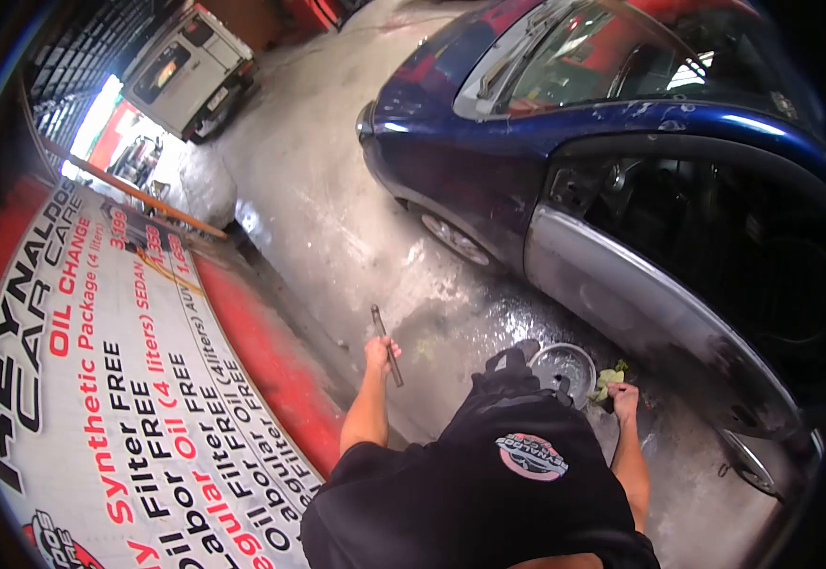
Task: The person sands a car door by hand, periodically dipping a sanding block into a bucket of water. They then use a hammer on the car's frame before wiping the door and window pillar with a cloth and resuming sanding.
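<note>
A dark metal rod (379, 323) is gripped in my left hand (381, 354), held out over the concrete floor beside the red wall. My right hand (624, 398) is closed on a crumpled yellow-green cloth (611, 377), low by the car's side. Close to the cloth, a round metal basin (565, 349) rests on the floor near my feet, with something dark inside that I cannot make out.
A dark blue car (602, 237) with an opened door stands on the right. The left side has a large printed banner (100, 379) on a red wall. A white van (185, 71) is parked at the far upper left. The floor (308, 142) looks wet in places.
</note>
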The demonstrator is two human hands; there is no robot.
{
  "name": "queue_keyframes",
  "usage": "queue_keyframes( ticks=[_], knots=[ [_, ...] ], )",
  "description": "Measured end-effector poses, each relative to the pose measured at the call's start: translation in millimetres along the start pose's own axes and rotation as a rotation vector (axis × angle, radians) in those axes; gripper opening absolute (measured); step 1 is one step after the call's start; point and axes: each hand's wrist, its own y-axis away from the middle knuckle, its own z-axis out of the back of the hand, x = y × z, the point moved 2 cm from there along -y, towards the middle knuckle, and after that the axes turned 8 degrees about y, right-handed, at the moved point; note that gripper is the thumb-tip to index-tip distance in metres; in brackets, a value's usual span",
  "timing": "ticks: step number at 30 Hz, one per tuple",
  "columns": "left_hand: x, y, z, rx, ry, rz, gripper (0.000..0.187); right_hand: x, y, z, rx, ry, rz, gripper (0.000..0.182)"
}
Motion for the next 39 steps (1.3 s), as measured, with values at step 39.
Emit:
queue_keyframes(
  ticks=[39],
  knots=[
    [-270,-267,-900,0.522,-1.065,-1.030,0.020,136,44,-50,-0.584,-0.217,-0.438,0.021]
  ],
)
